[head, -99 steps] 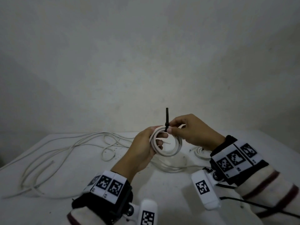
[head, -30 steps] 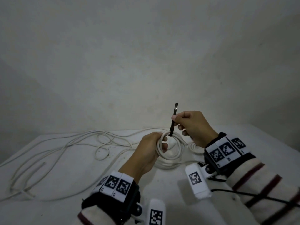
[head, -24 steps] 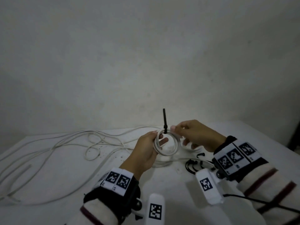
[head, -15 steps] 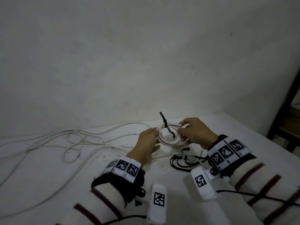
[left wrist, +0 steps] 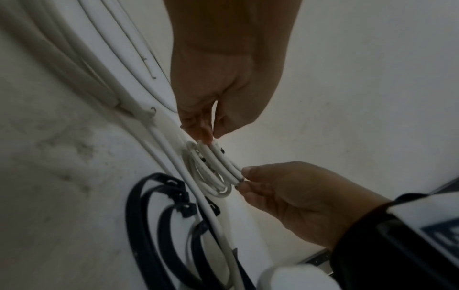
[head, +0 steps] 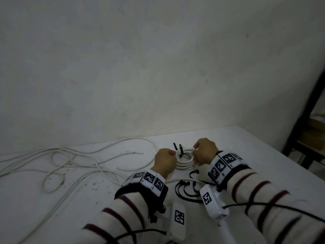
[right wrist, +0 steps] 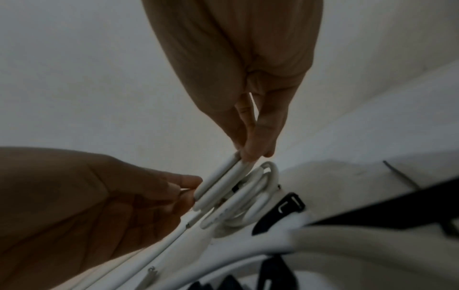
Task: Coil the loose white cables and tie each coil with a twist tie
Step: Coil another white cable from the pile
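A small coil of white cable (head: 185,154) is held just above the table between both hands. A black tie (head: 180,150) wraps its far side, two short tails sticking up. My left hand (head: 173,154) pinches the coil's left edge, and my right hand (head: 194,150) pinches its right edge. In the left wrist view the left hand (left wrist: 207,136) and right hand (left wrist: 242,177) grip opposite ends of the coil (left wrist: 221,160). A second white coil (right wrist: 250,204) lies on the table directly beneath the held coil (right wrist: 223,180).
Several loose black ties (head: 186,190) lie on the white table (head: 255,155) in front of the hands. Long loose white cables (head: 66,164) sprawl over the table's left half. A dark frame (head: 309,110) stands beyond the table's right edge.
The coil has come down from mid-air to just above the table, over another coil. My right hand left the tie's tail and now pinches the coil's right edge. The view swung right.
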